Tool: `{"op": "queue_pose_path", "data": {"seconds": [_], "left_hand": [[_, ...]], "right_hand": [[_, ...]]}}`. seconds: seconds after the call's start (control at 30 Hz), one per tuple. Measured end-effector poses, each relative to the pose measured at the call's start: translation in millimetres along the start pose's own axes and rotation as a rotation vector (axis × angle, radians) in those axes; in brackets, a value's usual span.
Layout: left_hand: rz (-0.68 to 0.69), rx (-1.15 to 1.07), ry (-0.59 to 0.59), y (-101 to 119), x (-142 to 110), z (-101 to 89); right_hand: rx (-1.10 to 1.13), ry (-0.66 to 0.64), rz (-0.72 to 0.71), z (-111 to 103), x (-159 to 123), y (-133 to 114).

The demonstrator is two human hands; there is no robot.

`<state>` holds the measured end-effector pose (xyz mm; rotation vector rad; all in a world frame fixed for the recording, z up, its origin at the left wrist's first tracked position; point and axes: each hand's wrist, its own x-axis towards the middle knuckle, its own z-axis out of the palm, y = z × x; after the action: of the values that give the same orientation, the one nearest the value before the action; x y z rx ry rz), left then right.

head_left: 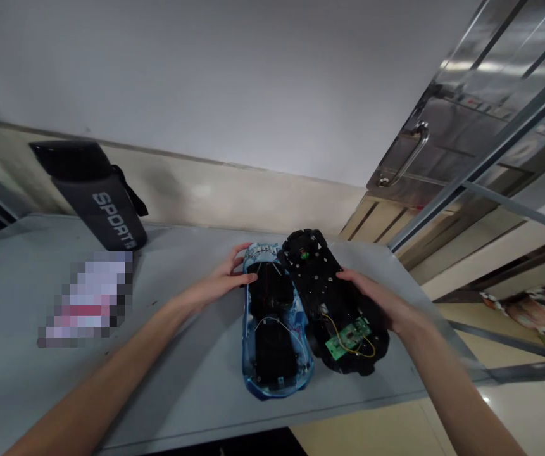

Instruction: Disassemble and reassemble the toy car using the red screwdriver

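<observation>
A blue toy car body shell (272,320) lies upside down on the grey table, its dark inside and thin wires facing up. My left hand (231,277) grips its far left edge, thumb over the rim. To its right is the black toy car chassis (317,275), tilted and touching or overlapping the shell's right side. A green circuit board (348,337) with a yellow wire sits at the chassis's near end. My right hand (371,292) closes on the chassis's right edge, thumb on top; its other fingers are hidden beneath or behind it.
A black bottle (104,202) marked SPORT stands at the back left. A pixelated flat item (87,301) lies in front of it. The grey table (187,392) meets a wall at the back. Metal frame bars (490,133) and a steel door handle (409,155) are on the right.
</observation>
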<state>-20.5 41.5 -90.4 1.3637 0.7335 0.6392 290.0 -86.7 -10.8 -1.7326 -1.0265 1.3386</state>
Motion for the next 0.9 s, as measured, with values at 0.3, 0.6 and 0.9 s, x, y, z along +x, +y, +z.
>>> {"op": "queue_pose_path", "data": {"seconds": [0.3,0.6,0.9], "left_hand": [[-0.045,0.009,0.044,3.3,-2.4,3.8],[-0.075,0.045,0.128,-1.2,-0.1,5.2],[-0.109,0.061,0.176,-4.1,-1.2,5.1]], "right_hand": [[0.560,-0.184,0.140,1.6,31.7,47.2],[0.603,-0.250,0.182,-4.4,70.6,51.1],[0.658,-0.185,0.155,-6.8,61.6,51.9]]}}
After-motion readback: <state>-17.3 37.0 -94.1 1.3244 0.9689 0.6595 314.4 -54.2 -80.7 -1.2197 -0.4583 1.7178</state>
